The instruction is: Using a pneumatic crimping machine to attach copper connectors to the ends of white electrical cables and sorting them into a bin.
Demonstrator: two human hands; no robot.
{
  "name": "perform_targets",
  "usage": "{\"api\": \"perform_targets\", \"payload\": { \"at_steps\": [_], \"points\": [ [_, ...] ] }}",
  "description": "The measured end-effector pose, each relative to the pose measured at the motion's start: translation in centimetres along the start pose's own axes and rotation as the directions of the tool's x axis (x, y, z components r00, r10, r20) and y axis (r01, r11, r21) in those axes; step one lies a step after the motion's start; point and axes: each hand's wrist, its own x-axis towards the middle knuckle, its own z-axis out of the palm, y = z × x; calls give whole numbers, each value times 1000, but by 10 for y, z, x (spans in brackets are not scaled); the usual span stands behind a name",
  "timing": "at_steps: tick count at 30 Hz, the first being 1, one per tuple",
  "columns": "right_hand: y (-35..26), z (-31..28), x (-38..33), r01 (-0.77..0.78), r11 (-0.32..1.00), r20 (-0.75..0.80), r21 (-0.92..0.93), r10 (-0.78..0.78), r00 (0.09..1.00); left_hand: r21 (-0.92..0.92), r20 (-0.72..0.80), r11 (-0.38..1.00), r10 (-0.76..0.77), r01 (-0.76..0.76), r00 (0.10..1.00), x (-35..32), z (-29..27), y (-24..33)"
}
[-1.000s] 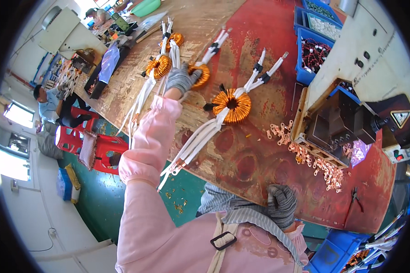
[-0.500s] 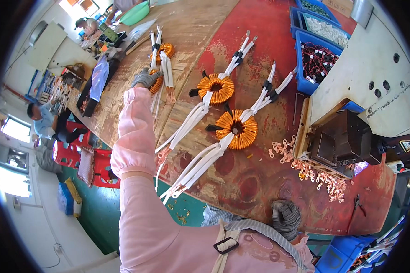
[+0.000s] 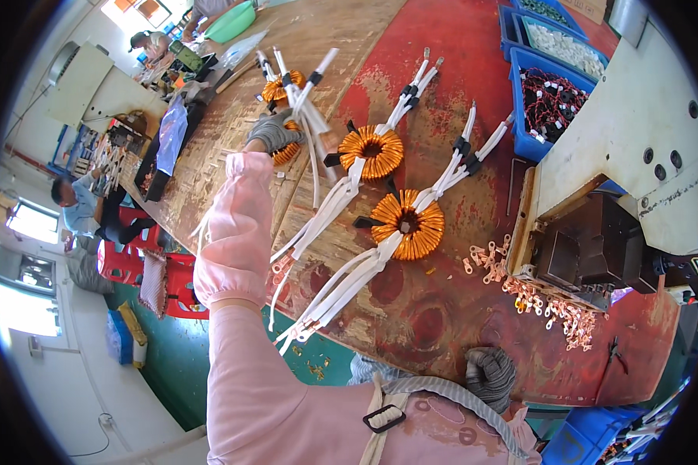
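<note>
Head view: left hand (image 3: 270, 132) clamped on 1 orange coil (image 3: 288, 153), left side of the desk (image 3: 426, 291) – fingers on the wound ring, probably because it's stiffer than the floppy white leads (image 3: 310, 118). Can't tell if it's lifted. 2 flat coils (image 3: 385, 161) lie nearer, leads slanting the same way, likely to avoid tangling. Right hand (image 3: 490, 377) is curled closed at the near edge – nothing visible in it.

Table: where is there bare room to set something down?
Bare: red strip between white wires and blue bins; patch between nearest coil and right hand. Crowded: around the left hand, among coils; beside the press, where terminals lie.
</note>
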Motion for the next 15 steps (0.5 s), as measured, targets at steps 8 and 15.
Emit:
{"api": "perform_targets", "payload": {
  "at_steps": [8, 15],
  "points": [
    [2, -1, -2, -16, 999, 2, 36, 16, 1000, -209, 163, 912, -324, 353, 932, 4, -13, -3],
    [-2, -4, 3, -34, 998, 11, 54, 34, 999, 106, -64, 950, -290, 295, 955, 33, 11, 13]
  ]
}}
